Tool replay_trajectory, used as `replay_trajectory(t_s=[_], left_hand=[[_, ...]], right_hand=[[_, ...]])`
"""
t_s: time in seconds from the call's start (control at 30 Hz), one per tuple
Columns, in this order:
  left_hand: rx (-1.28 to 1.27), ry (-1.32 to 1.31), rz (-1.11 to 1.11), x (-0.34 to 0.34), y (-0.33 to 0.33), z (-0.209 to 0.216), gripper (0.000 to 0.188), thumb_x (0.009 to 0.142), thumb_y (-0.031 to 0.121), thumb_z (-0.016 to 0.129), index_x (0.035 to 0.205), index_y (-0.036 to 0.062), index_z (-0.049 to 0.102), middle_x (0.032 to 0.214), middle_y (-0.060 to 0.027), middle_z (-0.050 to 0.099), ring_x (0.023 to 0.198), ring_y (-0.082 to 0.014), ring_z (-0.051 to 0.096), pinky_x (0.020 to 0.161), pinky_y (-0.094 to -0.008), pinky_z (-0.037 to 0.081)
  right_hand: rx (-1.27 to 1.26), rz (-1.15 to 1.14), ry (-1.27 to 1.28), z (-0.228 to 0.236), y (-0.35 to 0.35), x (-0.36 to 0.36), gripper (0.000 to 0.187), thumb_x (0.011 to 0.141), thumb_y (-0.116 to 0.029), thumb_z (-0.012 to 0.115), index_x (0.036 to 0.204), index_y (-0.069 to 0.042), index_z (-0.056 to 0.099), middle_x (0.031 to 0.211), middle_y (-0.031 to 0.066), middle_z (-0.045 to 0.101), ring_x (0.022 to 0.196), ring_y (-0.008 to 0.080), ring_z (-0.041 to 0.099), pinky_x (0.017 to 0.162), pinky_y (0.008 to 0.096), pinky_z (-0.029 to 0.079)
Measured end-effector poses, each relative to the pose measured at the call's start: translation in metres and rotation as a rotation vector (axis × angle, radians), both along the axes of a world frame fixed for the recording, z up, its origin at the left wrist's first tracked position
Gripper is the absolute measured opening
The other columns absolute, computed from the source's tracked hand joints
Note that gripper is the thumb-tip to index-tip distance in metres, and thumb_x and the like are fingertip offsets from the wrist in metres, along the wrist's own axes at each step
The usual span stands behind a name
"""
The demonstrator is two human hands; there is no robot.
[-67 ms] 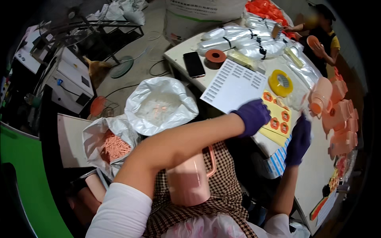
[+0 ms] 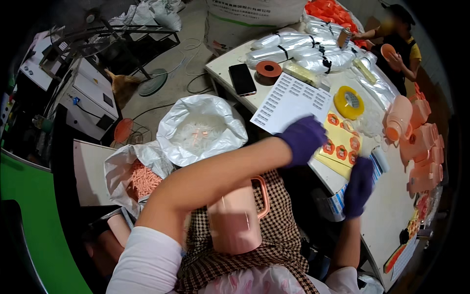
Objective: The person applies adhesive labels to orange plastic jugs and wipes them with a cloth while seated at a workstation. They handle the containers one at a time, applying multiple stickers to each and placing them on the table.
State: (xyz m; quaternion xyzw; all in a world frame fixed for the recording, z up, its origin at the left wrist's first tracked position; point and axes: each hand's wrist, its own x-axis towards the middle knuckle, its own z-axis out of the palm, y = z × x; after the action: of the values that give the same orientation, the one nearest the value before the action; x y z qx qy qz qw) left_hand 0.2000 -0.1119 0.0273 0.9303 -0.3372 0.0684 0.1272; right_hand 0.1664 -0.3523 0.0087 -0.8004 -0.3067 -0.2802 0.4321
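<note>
Your gloved left hand (image 2: pixel 304 140), blurred, is at the left edge of the yellow sheet of orange stickers (image 2: pixel 334 172), fingers curled; whether it grips anything cannot be told. Your gloved right hand (image 2: pixel 359 188) is by the blue-and-white box (image 2: pixel 337 204) at the table edge, its grip likewise indeterminable. The pink jug (image 2: pixel 236 228) rests in your lap on the checked apron (image 2: pixel 281 215), handle to your right, partly covered by your left forearm.
</note>
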Motion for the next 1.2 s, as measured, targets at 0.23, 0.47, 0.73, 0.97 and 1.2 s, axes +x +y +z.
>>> replay_trajectory(t_s=[0.23, 0.47, 0.73, 0.97, 1.2], left_hand=[[-0.432, -0.035, 0.568, -0.152, 0.144, 0.008, 0.049, 0.092, 0.006, 0.055, 0.141, 0.0087, 0.055, 0.14, -0.0123, 0.059, 0.133, -0.0319, 0.051, 0.115, -0.0413, 0.035], [-0.872, 0.089, 0.746, -0.253, 0.126, -0.029, 0.051, 0.092, 0.012, 0.063, 0.14, 0.0025, 0.053, 0.142, -0.0201, 0.055, 0.134, -0.0356, 0.049, 0.113, -0.0433, 0.037], [-0.508, 0.026, 0.594, -0.252, 0.079, -0.018, 0.074, 0.084, 0.038, 0.074, 0.14, -0.0044, 0.051, 0.144, -0.0239, 0.05, 0.137, -0.0422, 0.044, 0.116, -0.0543, 0.028], [-0.521, 0.016, 0.556, -0.246, 0.101, -0.029, 0.075, 0.086, 0.04, 0.073, 0.142, -0.004, 0.049, 0.146, -0.023, 0.05, 0.14, -0.0379, 0.043, 0.118, -0.051, 0.028], [-0.978, 0.475, 0.396, -0.188, 0.173, -0.078, 0.025, 0.096, 0.013, 0.059, 0.119, 0.0024, 0.062, 0.147, -0.0187, 0.051, 0.142, -0.0298, 0.042, 0.116, -0.0375, 0.032]], right_hand=[[-0.362, 0.469, 0.093, -0.012, 0.074, -0.131, 0.046, 0.071, -0.019, 0.082, 0.116, -0.027, 0.075, 0.092, 0.0057, 0.062, 0.069, 0.0201, 0.062, 0.055, 0.0314, 0.049], [-0.544, 0.497, 0.014, -0.01, 0.086, -0.149, 0.046, 0.072, -0.023, 0.083, 0.117, -0.027, 0.074, 0.095, 0.0037, 0.063, 0.068, 0.0158, 0.056, 0.053, 0.029, 0.045], [-0.672, 0.417, -0.047, -0.006, 0.08, -0.16, 0.048, 0.075, -0.024, 0.08, 0.122, -0.03, 0.072, 0.091, 0.0049, 0.061, 0.065, 0.0175, 0.057, 0.052, 0.0293, 0.045], [-0.8, 0.466, 0.22, 0.01, 0.074, -0.161, 0.049, 0.082, -0.029, 0.075, 0.13, -0.031, 0.066, 0.083, 0.0066, 0.059, 0.064, 0.0212, 0.061, 0.05, 0.0347, 0.048], [-0.443, 0.363, 0.39, 0.005, 0.022, -0.141, 0.052, 0.082, -0.008, 0.07, 0.133, -0.003, 0.059, 0.094, 0.0181, 0.067, 0.075, 0.0332, 0.067, 0.066, 0.0376, 0.054]])
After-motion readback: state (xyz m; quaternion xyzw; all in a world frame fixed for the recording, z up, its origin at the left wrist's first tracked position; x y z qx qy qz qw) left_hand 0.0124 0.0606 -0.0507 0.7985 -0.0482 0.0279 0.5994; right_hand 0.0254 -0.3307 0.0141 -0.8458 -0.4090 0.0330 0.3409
